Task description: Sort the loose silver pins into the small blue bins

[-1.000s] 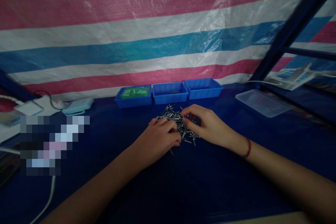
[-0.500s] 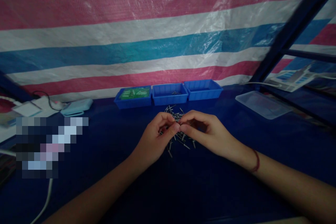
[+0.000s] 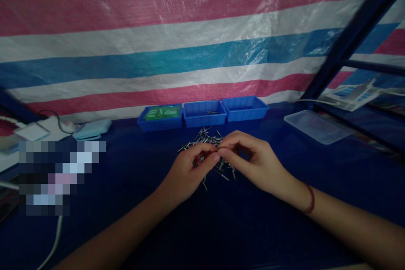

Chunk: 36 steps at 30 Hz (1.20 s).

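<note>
My left hand [image 3: 186,171] and my right hand [image 3: 255,158] meet over a loose pile of blind rivets [image 3: 207,135], silvery with thin pins. On each hand the thumb and forefinger are pressed together, and the fingertips of both touch or nearly touch. Whatever lies between them is too small or too hidden to make out. My hands cover the middle of the pile; rivets show behind them and below the fingertips.
Behind the pile stand three blue bins: a left bin [image 3: 160,125] with green-and-white packets, a middle bin [image 3: 205,120] holding a few rivets, and a right bin [image 3: 248,113]. A clear plastic lid [image 3: 316,126] lies at right, a light-blue case [image 3: 92,129] at left.
My left hand has dropped slightly and shifted left, uncovering more rivets behind it. My right hand has risen a little, its fingers still pinched. The bins have not moved.
</note>
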### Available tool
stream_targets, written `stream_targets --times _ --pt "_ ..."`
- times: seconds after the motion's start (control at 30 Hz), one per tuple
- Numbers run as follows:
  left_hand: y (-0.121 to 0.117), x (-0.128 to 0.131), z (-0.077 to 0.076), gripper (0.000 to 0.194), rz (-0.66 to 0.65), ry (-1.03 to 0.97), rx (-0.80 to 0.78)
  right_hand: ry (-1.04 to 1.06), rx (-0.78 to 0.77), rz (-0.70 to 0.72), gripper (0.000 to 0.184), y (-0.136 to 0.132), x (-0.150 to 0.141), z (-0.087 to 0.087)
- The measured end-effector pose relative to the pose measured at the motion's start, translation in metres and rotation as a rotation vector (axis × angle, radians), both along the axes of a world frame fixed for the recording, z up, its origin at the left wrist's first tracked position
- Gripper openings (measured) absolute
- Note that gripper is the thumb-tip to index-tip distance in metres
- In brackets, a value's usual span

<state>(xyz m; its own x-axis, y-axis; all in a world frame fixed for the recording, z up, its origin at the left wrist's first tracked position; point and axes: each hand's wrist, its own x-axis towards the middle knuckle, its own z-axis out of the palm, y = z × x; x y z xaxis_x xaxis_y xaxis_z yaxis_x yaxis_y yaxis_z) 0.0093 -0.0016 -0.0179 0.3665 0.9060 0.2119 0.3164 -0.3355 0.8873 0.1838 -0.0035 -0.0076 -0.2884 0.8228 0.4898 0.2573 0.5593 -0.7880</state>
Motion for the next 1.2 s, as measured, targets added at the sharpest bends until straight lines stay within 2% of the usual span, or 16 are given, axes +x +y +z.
stream_targets --times 0.13,0.3,0.47,0.57,0.63,0.7,0.83,0.87,0.97,1.07,1.2 --pt "-0.001 0.001 0.0 0.011 0.076 -0.038 0.077 -0.027 0.078 -0.004 0.009 -0.002 0.001 0.002" --pt "-0.005 0.0 0.004 0.007 0.212 -0.012 0.289 -0.006 -0.007 -0.02 0.011 0.001 -0.001 -0.002" --pt "-0.009 0.0 0.009 0.003 0.19 0.033 0.4 0.031 -0.067 0.055 0.012 0.0 -0.003 -0.005" --pt "-0.008 0.0 0.006 0.018 0.18 0.015 0.362 -0.024 -0.072 0.049 0.016 0.006 0.0 -0.003" --pt "-0.005 -0.001 0.004 0.032 0.174 0.009 0.344 -0.055 -0.025 -0.05 0.017 0.018 0.003 -0.001" --pt "-0.001 -0.004 0.002 0.035 0.161 0.051 0.353 -0.075 0.079 -0.206 0.015 0.038 0.004 0.004" --pt "0.005 -0.011 0.002 0.017 0.072 0.211 0.429 -0.261 0.271 -0.424 0.016 0.089 -0.002 0.016" --pt "0.006 -0.012 0.002 0.014 0.036 0.266 0.466 -0.347 0.305 -0.446 0.017 0.1 -0.005 0.017" --pt "0.007 -0.016 0.001 0.013 -0.055 0.448 0.565 -0.432 0.323 -0.442 0.018 0.12 -0.013 0.016" --pt "0.007 -0.017 -0.002 0.016 -0.112 0.567 0.603 -0.458 0.319 -0.417 0.022 0.114 -0.013 0.009" --pt "0.008 -0.017 -0.004 0.018 -0.151 0.665 0.604 -0.454 0.269 -0.359 0.022 0.079 0.001 0.0"
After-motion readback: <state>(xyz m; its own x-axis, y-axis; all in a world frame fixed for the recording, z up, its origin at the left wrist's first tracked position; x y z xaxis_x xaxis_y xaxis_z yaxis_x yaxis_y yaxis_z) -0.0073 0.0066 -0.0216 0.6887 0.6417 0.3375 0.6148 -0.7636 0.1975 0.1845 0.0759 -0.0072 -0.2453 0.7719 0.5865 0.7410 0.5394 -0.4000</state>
